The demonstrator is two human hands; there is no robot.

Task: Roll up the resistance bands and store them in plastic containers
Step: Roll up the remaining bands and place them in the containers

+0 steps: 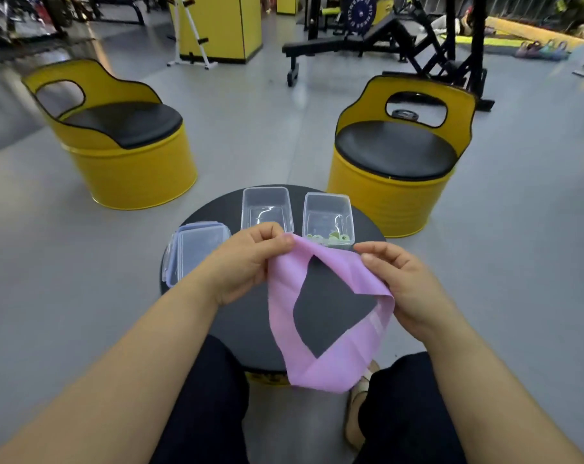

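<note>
I see the left hand (247,262) pinching the top corner of the pink resistance band (334,363) between thumb and curled fingers. The right hand (407,289) grips the opposite edge, its fingers curled round it. The band hangs as an open loop over the round black table (247,316). Behind it stand an empty container (267,209) and a second container (327,216) holding rolled green bands (334,238), with stacked lids (196,249) at the left.

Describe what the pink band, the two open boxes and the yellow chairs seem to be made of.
Pink band: thin rubber or latex, probably; matte, hangs in soft folds.
Empty box and box beside it: clear rigid plastic, glossy; the table shows through.
Yellow chairs: likely painted metal drums, ribbed, smooth sheen; seats look padded vinyl.
</note>
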